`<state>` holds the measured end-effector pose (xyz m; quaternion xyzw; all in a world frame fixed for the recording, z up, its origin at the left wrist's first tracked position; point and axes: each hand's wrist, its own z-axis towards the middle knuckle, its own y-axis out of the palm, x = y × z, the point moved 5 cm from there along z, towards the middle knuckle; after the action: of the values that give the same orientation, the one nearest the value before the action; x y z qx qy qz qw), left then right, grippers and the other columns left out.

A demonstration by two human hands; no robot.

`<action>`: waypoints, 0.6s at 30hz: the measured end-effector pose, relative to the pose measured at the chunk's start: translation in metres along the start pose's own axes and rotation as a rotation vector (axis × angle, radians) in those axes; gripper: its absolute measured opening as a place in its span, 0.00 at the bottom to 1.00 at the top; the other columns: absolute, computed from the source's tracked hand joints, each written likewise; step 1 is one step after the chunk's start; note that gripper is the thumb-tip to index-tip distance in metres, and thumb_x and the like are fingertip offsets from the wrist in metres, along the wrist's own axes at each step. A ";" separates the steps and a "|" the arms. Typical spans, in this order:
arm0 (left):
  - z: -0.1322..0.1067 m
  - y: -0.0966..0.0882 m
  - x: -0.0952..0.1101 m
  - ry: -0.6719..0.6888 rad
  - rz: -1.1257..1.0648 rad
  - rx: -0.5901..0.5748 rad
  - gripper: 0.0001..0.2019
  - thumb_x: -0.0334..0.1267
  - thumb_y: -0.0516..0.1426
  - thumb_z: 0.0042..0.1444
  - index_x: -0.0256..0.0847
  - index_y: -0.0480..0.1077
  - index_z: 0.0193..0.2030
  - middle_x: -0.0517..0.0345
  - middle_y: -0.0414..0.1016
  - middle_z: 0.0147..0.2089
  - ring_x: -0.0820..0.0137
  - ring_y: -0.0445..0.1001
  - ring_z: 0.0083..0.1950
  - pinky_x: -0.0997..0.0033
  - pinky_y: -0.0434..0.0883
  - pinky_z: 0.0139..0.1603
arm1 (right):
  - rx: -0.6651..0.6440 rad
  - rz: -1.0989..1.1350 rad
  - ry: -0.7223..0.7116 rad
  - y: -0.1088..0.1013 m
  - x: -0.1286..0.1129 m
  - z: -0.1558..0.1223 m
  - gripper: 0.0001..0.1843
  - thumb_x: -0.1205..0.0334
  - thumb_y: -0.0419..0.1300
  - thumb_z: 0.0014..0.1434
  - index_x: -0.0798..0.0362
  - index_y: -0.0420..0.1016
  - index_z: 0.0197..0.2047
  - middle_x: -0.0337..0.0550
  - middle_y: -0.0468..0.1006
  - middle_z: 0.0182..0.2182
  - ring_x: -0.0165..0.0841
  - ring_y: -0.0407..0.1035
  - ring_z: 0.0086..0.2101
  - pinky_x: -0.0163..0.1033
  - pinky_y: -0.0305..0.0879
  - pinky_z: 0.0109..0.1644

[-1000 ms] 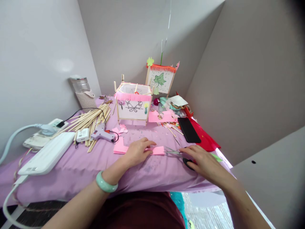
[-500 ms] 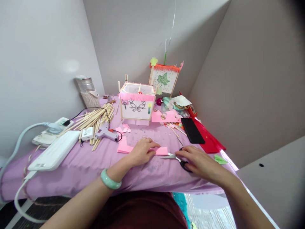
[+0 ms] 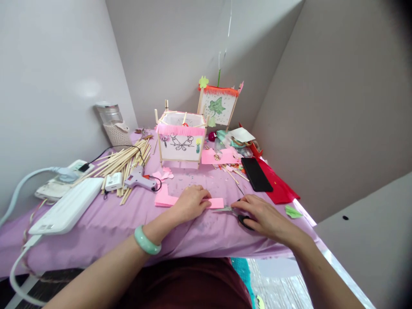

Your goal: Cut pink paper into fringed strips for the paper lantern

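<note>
Scissors (image 3: 226, 209) lie flat on the tabletop (image 3: 128, 214), black handles under the right hand (image 3: 260, 214) and blades pointing toward 9 o'clock, tips just beside the end of the pink paper strip (image 3: 216, 203). Whether those fingers grip the handles I cannot tell. The strip's long axis runs 9 to 3 o'clock, pinned by the left hand (image 3: 190, 202) with flat, unclenched fingers.

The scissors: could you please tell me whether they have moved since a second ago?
Yes. The scissors under the right hand have slid left, away from the black phone, towards the pink paper.
</note>
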<state>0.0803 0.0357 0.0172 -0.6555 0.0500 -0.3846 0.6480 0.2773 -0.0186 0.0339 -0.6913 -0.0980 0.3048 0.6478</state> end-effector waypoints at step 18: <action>0.002 0.008 -0.003 -0.050 -0.046 0.115 0.05 0.40 0.59 0.53 0.43 0.74 0.32 0.57 0.73 0.35 0.67 0.69 0.39 0.68 0.63 0.41 | -0.045 -0.039 -0.015 0.000 -0.003 -0.002 0.26 0.70 0.56 0.57 0.39 0.69 0.57 0.43 0.70 0.40 0.36 0.64 0.41 0.41 0.61 0.44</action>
<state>0.0824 0.0378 0.0093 -0.6277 -0.0032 -0.3850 0.6766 0.2762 -0.0219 0.0347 -0.7013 -0.1232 0.2950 0.6372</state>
